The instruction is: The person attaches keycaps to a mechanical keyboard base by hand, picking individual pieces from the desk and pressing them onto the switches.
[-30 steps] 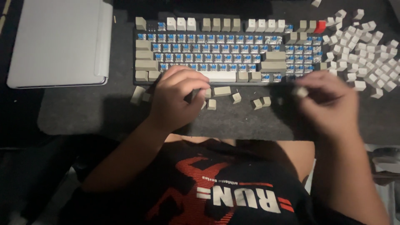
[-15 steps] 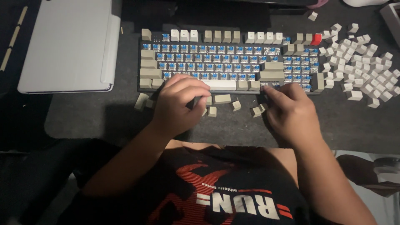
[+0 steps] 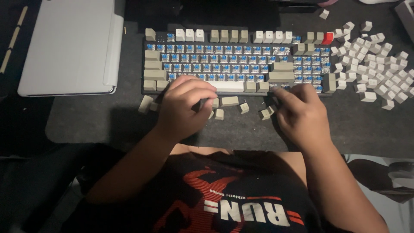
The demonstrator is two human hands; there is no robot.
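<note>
Desk mat [image 3: 108,121]: lying dark and flat under everything, cushioning the work.
Grey case [image 3: 71,45]: resting closed at 10 o'clock, well apart from both hands.
Keyboard [image 3: 237,60]: sitting at 12 o'clock, most blue switches [image 3: 215,58] showing bare; caps remaining on the top row, left column and bottom row.
Keycap pile [image 3: 375,64]: spreading at 2 o'clock just beside the keyboard's right end, likely parked within reach of the right hand.
Left hand [image 3: 183,108]: curling loosely at the keyboard's front edge, knuckles up, fingers drawn together around a small dark object, probably a tool, too hidden to name; fingertips lying against the white spacebar [image 3: 226,86].
Right hand [image 3: 302,114]: resting palm down at 3 o'clock of the left hand, fingers slightly spread, fingertips touching the bottom row near the keyboard's right part; whether anything is pinched underneath, impossible to tell.
Loose beige caps [image 3: 230,102]: lying scattered on the mat between the two hands, just in front of the keyboard, apparently kept separate from the pale pile.
Left-side caps [image 3: 145,104]: lying at 9 o'clock of the left hand, near the keyboard's front left corner.
Red cap [image 3: 327,39]: sitting on the top row near the right corner.
</note>
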